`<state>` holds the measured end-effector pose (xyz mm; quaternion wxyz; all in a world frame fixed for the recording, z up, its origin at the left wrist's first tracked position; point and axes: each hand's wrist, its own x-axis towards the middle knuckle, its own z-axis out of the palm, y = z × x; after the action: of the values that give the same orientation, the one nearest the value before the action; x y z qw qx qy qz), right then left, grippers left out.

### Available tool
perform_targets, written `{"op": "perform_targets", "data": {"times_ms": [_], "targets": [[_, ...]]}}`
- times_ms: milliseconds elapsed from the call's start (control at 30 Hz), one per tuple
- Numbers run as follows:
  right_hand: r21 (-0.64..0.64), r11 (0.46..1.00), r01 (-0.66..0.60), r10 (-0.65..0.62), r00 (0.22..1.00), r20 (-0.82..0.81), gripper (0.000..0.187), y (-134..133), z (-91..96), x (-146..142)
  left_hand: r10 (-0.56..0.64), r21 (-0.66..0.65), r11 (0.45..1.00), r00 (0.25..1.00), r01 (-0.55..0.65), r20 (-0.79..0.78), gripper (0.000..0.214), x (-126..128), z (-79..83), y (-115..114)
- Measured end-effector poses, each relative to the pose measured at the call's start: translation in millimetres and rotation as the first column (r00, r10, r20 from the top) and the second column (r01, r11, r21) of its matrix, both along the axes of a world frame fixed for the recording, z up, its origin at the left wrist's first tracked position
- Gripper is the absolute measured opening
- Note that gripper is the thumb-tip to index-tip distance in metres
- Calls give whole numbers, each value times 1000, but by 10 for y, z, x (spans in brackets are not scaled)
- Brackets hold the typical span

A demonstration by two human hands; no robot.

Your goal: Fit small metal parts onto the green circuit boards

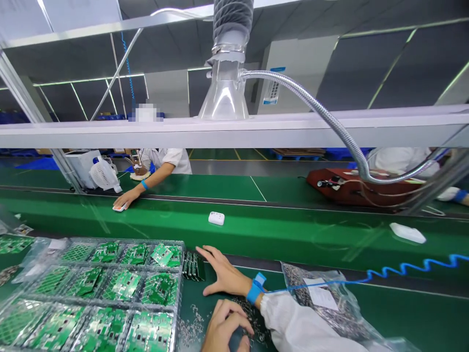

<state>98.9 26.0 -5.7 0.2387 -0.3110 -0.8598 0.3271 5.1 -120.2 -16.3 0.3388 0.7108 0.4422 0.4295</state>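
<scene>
My right hand [224, 274], a blue wristband [255, 288] round its wrist, reaches left with thumb and fingers spread and nothing visible in it. Just beyond its fingertips, a row of circuit boards [193, 266] stands on edge beside the clear tray. My left hand [227, 326] is at the bottom, its fingers bent but apart over a heap of small dark metal parts [258, 320]; its palm is hidden. Loose small silvery parts [192, 326] are scattered between that hand and the tray. The compartmented clear plastic tray [178, 293] holds many green circuit boards [122, 285].
A bag of small metal parts [315, 293] lies right of my sleeve, crossed by a blue coiled cord [414, 268]. Beyond is a green conveyor belt [278, 234] bearing white pieces [216, 218]. A co-worker's hand [126, 198] touches another. An extraction hood [224, 98] hangs overhead.
</scene>
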Motion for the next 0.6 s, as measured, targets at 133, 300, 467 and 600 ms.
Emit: {"op": "perform_targets", "data": {"times_ms": [133,300,467,600], "targets": [[-16,980,200,-201,979,-45,68,-128,161,658,-170,-131,981,953,140,-252,40,-157,249,10],[-145,733,665,-680,722,-128,29,-508,-46,1283,-118,52,980,772,191,-624,48,-505,498,262],[-242,732,637,-673,732,-110,22,-818,-339,1323,126,236,954,464,186,-877,55,-754,526,936],[-229,776,588,-626,764,-158,20,-778,-386,1146,81,128,976,253,176,-964,67,-805,519,1231]]}}
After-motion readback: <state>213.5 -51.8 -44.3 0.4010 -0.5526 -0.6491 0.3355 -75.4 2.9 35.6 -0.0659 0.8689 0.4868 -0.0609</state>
